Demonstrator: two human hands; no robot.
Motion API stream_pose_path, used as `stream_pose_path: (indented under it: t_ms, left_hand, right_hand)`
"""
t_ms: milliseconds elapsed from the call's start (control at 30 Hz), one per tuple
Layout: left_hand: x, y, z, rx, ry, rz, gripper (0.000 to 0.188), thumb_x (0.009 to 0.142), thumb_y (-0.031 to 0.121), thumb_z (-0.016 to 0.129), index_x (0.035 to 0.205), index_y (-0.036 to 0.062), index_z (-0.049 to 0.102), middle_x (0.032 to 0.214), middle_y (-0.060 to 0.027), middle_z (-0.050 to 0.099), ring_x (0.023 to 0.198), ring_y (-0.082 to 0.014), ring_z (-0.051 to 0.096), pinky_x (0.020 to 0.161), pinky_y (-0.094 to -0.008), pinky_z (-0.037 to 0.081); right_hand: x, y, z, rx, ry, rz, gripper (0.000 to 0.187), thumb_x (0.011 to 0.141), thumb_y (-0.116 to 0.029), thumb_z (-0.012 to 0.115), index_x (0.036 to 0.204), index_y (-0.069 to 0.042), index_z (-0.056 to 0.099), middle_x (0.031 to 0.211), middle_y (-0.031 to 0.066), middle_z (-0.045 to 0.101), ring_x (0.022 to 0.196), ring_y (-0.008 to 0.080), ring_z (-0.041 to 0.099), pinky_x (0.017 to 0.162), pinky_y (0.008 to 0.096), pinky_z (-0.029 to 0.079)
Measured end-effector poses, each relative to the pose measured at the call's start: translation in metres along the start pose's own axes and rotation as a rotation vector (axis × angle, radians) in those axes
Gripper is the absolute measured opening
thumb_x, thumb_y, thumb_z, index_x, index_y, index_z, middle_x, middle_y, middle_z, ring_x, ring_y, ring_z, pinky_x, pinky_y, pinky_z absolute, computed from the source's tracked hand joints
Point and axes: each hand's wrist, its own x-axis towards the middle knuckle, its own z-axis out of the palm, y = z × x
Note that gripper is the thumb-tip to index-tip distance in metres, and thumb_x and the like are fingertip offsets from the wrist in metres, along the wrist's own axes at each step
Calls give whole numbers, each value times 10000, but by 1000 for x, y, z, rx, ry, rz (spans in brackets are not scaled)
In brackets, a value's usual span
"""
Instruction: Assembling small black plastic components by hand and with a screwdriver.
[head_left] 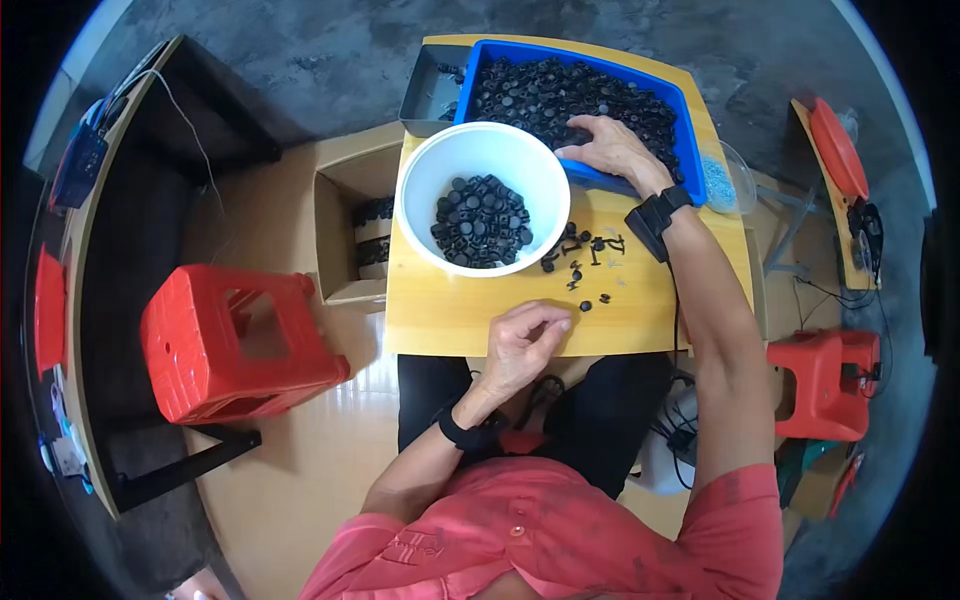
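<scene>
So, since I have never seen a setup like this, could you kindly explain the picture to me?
There is no machine here, just a person's bare hands. The single wide view comes from a camera worn on the head, looking down, so straight edges bend.

On the wooden table are a blue tray and a white bucket, both containing small black parts, with loose parts nearby.

The right hand is at the tray, thumb and fingers apart. The left hand is curled near the table's front edge; whether it holds anything is unclear.

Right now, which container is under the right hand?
The blue rectangular plastic tray; the round white plastic bucket and grey rectangular box have no hand above.
</scene>
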Motion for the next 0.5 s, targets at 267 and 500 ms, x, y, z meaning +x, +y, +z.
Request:
stream_pose_path:
  t_ms: [267,500]
  left_hand:
    - [4,5,8,209,22,139,106,768,17,638,871,-1,651,792,-113,639,713,-235,608,660,-306,485]
    - [17,14,28,508,-123,359,240,713,57,653,949,18,634,995,-124,606,946,-295,536,826,-396,418]
  right_hand:
    - [15,18,6,-13,1,-5,314,675,-145,644,985,-93,633,987,134,641,964,286,599,821,373,468]
    - [20,39,8,227,111,110,280,699,2,577,945,-82,682,810,109,665,630,201,631,573,327,488]
